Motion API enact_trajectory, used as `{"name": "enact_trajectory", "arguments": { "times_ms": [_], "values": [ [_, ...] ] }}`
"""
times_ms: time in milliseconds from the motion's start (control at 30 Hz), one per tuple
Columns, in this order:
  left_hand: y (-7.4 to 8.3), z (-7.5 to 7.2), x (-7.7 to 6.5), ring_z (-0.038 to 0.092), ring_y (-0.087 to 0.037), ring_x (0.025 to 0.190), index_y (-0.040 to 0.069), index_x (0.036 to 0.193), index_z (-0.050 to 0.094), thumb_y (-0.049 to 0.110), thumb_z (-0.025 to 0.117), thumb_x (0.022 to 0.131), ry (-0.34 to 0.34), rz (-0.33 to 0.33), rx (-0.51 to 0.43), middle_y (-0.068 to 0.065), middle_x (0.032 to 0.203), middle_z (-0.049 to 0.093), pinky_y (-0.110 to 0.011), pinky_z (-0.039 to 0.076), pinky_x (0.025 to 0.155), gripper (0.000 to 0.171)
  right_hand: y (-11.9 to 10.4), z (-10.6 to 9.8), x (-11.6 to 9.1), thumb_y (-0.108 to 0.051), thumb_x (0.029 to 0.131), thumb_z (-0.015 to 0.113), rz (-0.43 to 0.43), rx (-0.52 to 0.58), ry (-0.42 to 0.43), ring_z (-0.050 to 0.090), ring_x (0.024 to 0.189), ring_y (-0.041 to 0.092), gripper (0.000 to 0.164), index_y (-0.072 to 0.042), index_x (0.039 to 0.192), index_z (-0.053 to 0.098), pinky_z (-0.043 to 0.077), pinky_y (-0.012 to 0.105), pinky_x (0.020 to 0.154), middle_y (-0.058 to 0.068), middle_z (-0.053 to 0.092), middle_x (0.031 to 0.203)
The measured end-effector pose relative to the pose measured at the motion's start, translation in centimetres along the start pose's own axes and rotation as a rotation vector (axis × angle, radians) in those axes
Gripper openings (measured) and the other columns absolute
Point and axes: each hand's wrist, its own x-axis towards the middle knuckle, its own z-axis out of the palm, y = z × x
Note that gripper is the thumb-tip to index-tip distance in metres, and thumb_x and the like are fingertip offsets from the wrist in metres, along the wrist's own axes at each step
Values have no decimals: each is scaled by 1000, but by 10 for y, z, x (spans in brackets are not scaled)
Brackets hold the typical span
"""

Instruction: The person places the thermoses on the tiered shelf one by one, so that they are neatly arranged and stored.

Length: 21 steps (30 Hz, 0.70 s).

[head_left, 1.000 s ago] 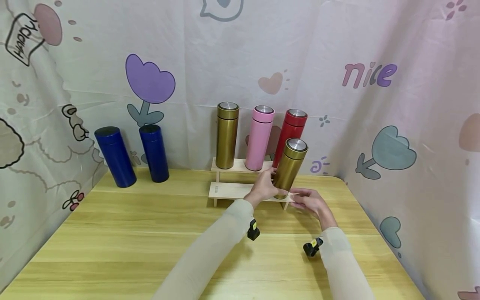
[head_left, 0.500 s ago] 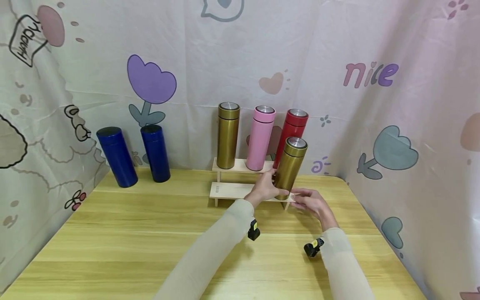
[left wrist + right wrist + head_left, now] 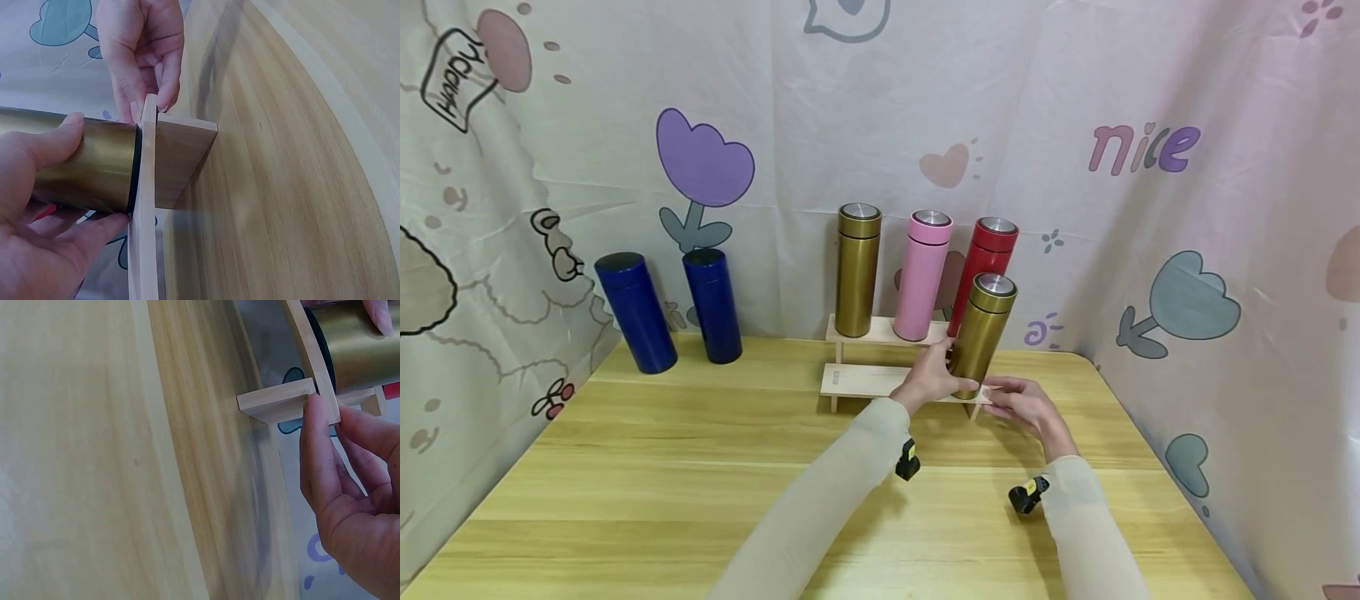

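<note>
A gold thermos bottle (image 3: 982, 333) with a silver-topped lid stands at the right end of the lower shelf of a two-tier wooden rack (image 3: 865, 382). My left hand (image 3: 928, 377) grips its lower body from the left, thumb on the near side, fingers partly hidden behind it. In the left wrist view the bottle's dark base (image 3: 134, 169) meets the shelf board. My right hand (image 3: 1026, 408) pinches the board's right end between thumb and fingers, as the right wrist view shows at the shelf edge (image 3: 328, 403).
On the upper shelf stand another gold thermos (image 3: 857, 275), a pink thermos (image 3: 921, 279) and a red thermos (image 3: 985, 254), partly hidden by the held one. Two blue bottles, one far left (image 3: 638, 312) and one beside it (image 3: 713, 308), stand near the patterned curtain (image 3: 820, 125) behind the table.
</note>
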Motion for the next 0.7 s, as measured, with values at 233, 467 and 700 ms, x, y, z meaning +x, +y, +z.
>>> {"name": "enact_trajectory", "arguments": {
  "times_ms": [233,467,700],
  "values": [
    [-2,1,-1,64,-29,128,8,146,51,22,90,81,21,26,-3,-12,143,63,-41,54,107,77,0,0,0,0,102,60,-2,5,-4,75,90,14,57,13,152,37,62,25,87,7,69,104],
    [-3,4,-1,63,-28,130,11,147,48,23,89,83,24,38,8,-11,145,61,-41,54,108,77,-2,0,-1,1,101,60,-1,8,-11,75,91,15,58,13,152,35,62,25,89,6,69,104],
    [-4,3,-2,62,-27,131,13,148,46,24,87,84,14,28,11,-9,147,60,-41,54,108,77,-1,1,-1,1,101,60,10,17,-3,75,88,13,57,13,152,37,62,24,87,5,68,102]
  ]
}}
